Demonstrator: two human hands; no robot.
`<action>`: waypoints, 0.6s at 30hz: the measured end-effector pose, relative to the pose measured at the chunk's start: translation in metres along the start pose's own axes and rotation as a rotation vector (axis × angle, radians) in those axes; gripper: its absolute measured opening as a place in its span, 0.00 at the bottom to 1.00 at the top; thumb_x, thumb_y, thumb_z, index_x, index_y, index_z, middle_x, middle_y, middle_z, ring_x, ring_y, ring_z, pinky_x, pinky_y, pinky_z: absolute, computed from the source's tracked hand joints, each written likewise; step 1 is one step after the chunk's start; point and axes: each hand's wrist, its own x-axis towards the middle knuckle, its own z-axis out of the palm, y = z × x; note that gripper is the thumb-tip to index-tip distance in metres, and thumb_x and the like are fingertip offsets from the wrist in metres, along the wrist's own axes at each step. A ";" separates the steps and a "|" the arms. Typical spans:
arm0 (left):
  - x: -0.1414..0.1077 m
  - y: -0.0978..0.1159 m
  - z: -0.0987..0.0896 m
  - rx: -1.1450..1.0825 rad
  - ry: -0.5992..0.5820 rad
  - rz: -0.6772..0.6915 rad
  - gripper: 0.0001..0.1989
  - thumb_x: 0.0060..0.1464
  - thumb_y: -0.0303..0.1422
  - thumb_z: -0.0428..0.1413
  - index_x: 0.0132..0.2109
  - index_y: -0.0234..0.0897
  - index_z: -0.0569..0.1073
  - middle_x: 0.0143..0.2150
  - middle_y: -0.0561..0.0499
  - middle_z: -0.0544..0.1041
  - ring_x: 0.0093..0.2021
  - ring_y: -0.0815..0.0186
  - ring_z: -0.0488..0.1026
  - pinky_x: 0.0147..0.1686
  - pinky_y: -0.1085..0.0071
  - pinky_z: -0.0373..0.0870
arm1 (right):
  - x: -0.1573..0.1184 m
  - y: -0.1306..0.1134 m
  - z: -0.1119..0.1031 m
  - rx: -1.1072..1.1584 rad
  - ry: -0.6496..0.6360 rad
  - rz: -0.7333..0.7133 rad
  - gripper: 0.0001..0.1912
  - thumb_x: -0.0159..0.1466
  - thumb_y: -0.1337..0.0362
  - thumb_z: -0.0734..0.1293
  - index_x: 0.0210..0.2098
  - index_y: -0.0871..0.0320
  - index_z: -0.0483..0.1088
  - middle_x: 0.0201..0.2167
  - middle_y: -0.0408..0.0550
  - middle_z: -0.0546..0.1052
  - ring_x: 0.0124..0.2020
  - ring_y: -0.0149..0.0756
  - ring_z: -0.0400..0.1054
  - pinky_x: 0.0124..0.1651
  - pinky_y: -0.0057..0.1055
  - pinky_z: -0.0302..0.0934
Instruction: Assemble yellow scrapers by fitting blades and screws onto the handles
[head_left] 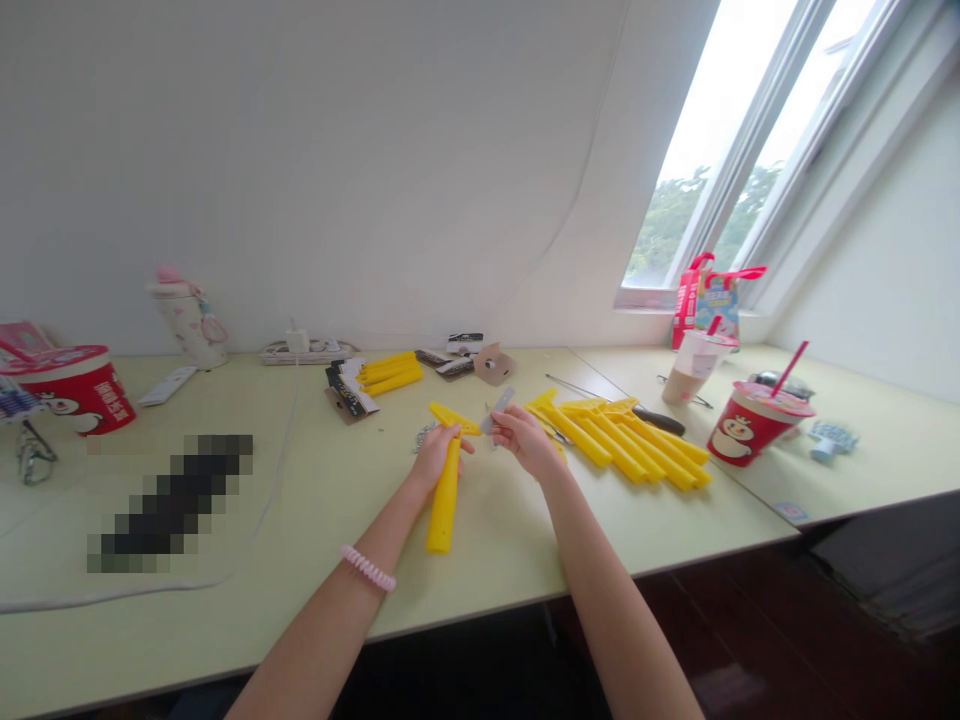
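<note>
My left hand (436, 455) is closed around a yellow plastic scraper handle (445, 500), just above the table. The handle's wide triangular head points away from me, and its thick grip end points toward me. In my right hand (521, 438), a flat grey metal blade (498, 408) is pinched between thumb and fingers, close to the right corner of the head. Behind my left hand lies a small heap of silvery screws (425, 434), partly hidden. To the right of my right hand, several more yellow scraper handles (626, 440) lie side by side.
Yellow handles with card packaging (390, 372) lie at the back, beside loose cardboard pieces (491, 362). A black-handled screwdriver (660, 420) rests behind the right-hand row. Red drink tubs (739, 425) and a milky drink cup (694, 368) stand right. A power strip (311, 350) lies by the wall.
</note>
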 end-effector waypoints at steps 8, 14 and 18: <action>0.002 -0.001 -0.001 -0.006 -0.005 -0.009 0.11 0.47 0.38 0.50 0.35 0.34 0.65 0.21 0.51 0.74 0.09 0.73 0.61 0.10 0.76 0.51 | -0.006 -0.003 0.007 0.017 -0.013 -0.052 0.14 0.44 0.70 0.70 0.30 0.60 0.65 0.26 0.43 0.74 0.28 0.27 0.68 0.34 0.23 0.61; 0.003 -0.001 -0.002 0.010 -0.011 -0.023 0.12 0.48 0.38 0.50 0.37 0.34 0.64 0.21 0.53 0.74 0.10 0.72 0.61 0.11 0.74 0.54 | -0.006 -0.003 0.008 -0.017 0.041 -0.068 0.12 0.43 0.70 0.70 0.27 0.61 0.66 0.23 0.43 0.73 0.23 0.25 0.64 0.29 0.23 0.58; 0.003 -0.001 -0.003 0.028 -0.033 -0.025 0.13 0.49 0.38 0.49 0.38 0.33 0.64 0.22 0.53 0.74 0.10 0.72 0.61 0.11 0.74 0.54 | -0.005 -0.001 0.008 -0.026 0.032 -0.087 0.11 0.42 0.69 0.70 0.27 0.61 0.67 0.23 0.44 0.74 0.24 0.27 0.64 0.29 0.24 0.57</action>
